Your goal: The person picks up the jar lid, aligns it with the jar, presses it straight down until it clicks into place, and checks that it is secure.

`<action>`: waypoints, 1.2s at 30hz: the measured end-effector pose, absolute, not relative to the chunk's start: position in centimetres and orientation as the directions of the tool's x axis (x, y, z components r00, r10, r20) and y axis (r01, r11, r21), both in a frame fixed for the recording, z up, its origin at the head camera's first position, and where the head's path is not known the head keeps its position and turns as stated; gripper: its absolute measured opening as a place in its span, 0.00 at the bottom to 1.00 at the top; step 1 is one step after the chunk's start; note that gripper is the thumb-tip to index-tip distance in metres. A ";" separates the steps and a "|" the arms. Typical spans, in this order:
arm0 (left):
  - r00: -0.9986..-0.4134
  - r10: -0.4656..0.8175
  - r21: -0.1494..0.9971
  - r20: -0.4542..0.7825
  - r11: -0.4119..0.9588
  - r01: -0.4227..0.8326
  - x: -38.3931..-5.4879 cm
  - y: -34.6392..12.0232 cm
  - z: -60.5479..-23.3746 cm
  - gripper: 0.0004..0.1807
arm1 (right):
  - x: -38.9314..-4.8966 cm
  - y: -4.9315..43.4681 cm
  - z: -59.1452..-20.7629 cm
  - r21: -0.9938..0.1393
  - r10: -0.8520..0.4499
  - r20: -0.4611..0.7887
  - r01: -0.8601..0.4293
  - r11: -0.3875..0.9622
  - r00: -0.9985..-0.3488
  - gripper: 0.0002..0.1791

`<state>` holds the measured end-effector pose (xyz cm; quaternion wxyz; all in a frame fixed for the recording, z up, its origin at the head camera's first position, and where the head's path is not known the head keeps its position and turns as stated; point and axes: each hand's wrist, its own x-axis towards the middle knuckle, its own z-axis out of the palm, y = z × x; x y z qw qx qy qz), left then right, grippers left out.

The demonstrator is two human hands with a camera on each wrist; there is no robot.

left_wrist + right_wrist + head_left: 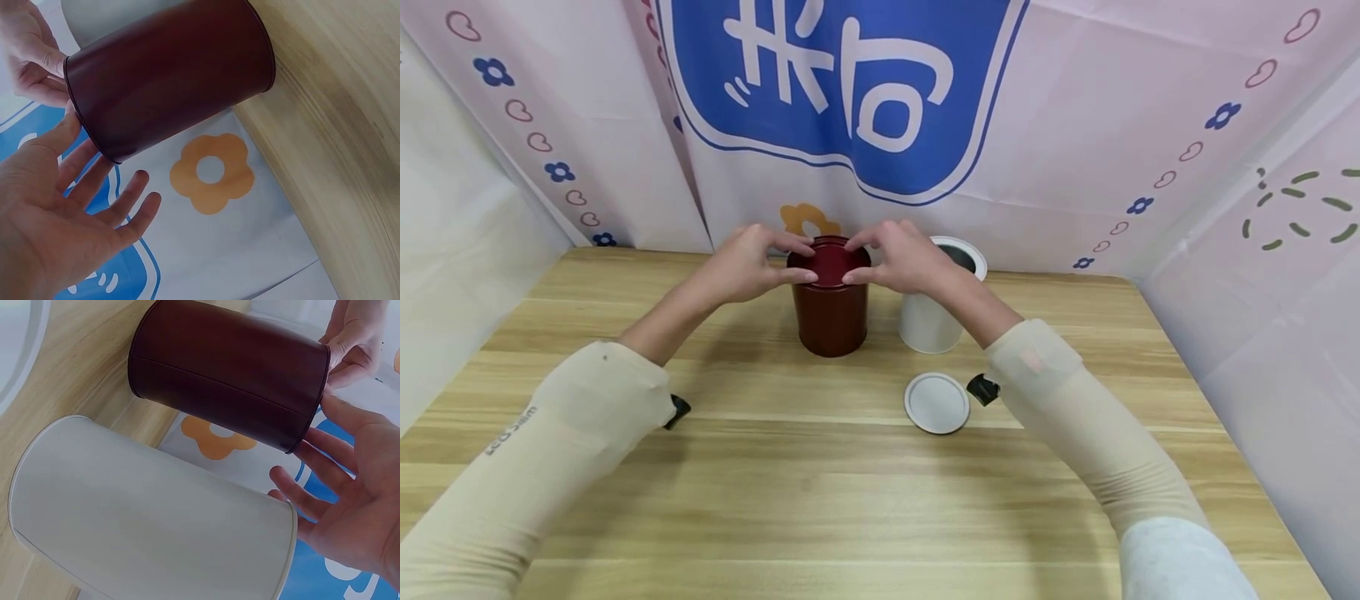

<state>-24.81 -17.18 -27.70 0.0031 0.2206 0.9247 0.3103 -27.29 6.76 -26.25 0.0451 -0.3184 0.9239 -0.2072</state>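
Observation:
A dark red can (832,323) stands upright near the back of the table, its red top (831,265) between my two hands. My left hand (747,265) touches the left side of the top with thumb and forefinger; in the left wrist view its other fingers (128,206) spread loosely beside the can. On the right side, my right hand (901,260) touches the top the same way. Its other fingers (306,500) extend near the rim of a white can (150,506). Whether the top is a loose lid, I cannot tell.
The white can stands upright and uncovered to the right of the red one, partly behind the right wrist. A round white lid (937,403) lies flat on the wooden table (790,500) in front of it. A printed cloth (1045,167) hangs directly behind the cans.

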 end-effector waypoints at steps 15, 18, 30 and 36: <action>-0.844 0.333 0.578 0.420 0.619 0.532 -22.8 -15.4 -27.3 0.12 | -25.3 9.5 -25.8 -0.494 -0.620 0.240 -0.644 0.584 -0.747 0.17; -0.786 0.343 0.545 0.514 0.578 0.608 -21.7 -14.3 -27.4 0.08 | -24.3 10.6 -26.0 -0.491 -0.606 0.319 -0.674 0.552 -0.729 0.16; -0.866 0.418 0.790 0.274 0.415 0.451 -18.6 -10.2 -29.2 0.05 | -20.3 14.9 -28.3 -0.624 -0.511 0.393 -0.630 0.463 -0.764 0.08; -0.880 0.462 0.862 0.110 0.397 0.316 -18.6 -8.9 -31.1 0.07 | -19.3 16.6 -30.2 -0.708 -0.502 0.292 -0.537 0.459 -0.814 0.08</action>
